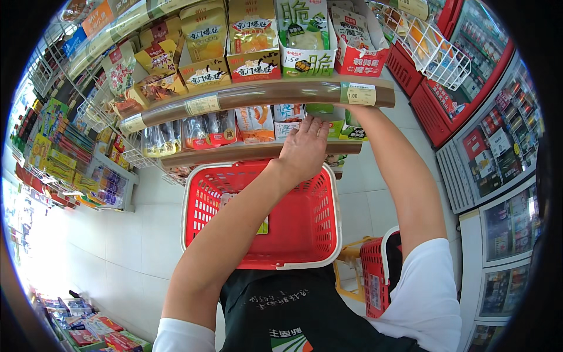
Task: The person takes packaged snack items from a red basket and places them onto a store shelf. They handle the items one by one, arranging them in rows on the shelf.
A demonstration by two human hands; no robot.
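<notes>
My left hand (304,147) reaches over the far rim of a red plastic shopping basket (294,237) to the lower shelf (246,152). Its fingertips are at a green-and-white display box (334,125); whether they grip anything is hidden. My right forearm (396,163) goes in beneath the brown edge strip (281,92) of the shelf above, and the right hand is out of sight behind it. Before me the basket holds a green-edged packet (264,226), partly covered by my left arm, and a pale packet (227,199).
Boxes of snack pouches (255,44) line the upper shelf. White wire baskets (444,66) hang at the right end. A second red basket (374,277) sits by a yellow stool (347,264) at my right. Glass-fronted cabinets (506,229) stand further right; more racks (88,163) stand left.
</notes>
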